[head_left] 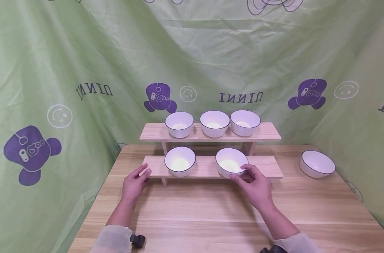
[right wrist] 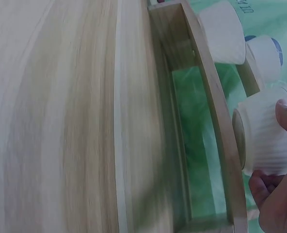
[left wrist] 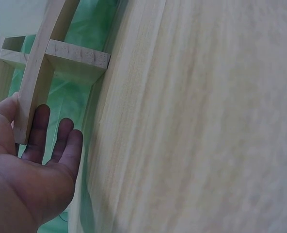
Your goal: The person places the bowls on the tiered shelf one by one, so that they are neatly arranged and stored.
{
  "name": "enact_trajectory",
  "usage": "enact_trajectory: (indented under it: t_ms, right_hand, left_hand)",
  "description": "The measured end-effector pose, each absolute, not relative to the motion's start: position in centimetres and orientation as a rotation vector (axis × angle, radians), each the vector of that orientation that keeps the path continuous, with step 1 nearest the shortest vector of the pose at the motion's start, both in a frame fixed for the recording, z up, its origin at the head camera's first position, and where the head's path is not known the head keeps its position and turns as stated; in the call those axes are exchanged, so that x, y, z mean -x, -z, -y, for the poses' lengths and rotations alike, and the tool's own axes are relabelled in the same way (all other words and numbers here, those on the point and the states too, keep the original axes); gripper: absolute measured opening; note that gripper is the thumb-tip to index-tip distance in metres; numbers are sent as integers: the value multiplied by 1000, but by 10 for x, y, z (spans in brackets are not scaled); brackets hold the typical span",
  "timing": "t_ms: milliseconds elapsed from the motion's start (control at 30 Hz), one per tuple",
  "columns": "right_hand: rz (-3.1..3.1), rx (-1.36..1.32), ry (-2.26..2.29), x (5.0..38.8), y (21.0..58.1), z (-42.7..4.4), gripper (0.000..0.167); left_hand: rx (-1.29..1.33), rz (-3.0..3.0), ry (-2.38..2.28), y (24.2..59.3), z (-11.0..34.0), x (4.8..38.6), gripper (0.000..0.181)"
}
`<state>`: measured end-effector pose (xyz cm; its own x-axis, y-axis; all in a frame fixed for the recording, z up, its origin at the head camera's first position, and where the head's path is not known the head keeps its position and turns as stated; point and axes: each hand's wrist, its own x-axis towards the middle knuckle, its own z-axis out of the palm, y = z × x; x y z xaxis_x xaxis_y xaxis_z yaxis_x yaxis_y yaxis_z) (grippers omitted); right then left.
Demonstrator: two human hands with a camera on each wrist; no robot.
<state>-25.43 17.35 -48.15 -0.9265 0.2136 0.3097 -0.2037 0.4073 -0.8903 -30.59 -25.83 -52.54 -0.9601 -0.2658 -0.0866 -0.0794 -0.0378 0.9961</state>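
Note:
A two-tier wooden shelf (head_left: 206,168) stands on the table. My left hand (head_left: 134,185) holds the left end of its lower board, the thumb on one face and the fingers on the other in the left wrist view. My right hand (head_left: 257,186) pinches a white dark-rimmed bowl (head_left: 230,161) on the right part of that lower board. In the right wrist view the bowl's ribbed side (right wrist: 264,133) faces the camera; whether its base touches the board I cannot tell. Another white bowl (head_left: 180,160) sits left of it on the same tier.
On the upper board (head_left: 152,131) stand three matching bowls, the right two (head_left: 214,123) close together. One more bowl (head_left: 317,164) rests on the table (head_left: 204,218) at the far right. A green printed curtain (head_left: 116,52) surrounds the table's back and sides.

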Motion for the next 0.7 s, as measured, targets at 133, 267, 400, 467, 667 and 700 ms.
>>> enact_trajectory:
  t_ms: [133, 267, 400, 467, 667, 700]
  right_hand:
    - [2287, -32, -1526, 255, 483, -166, 46]
    - [2308, -48, -1504, 257, 484, -159, 48]
    - [2319, -56, -1502, 258, 486, -151, 49]
    - [2310, -66, -1526, 259, 485, -148, 49]
    - [2289, -92, -1571, 262, 482, -139, 47]
    - [2292, -90, -1561, 263, 482, -138, 47]
  left_hand:
    - [-379, 2079, 2135, 526, 257, 306, 61]
    - [-382, 2075, 2135, 526, 257, 305, 61]
    - [-380, 2076, 2133, 526, 257, 304, 61]
    - [-375, 2079, 2131, 525, 257, 304, 61]
    - [-373, 2078, 2138, 525, 257, 305, 61]
    - [-374, 2078, 2138, 525, 257, 305, 62]
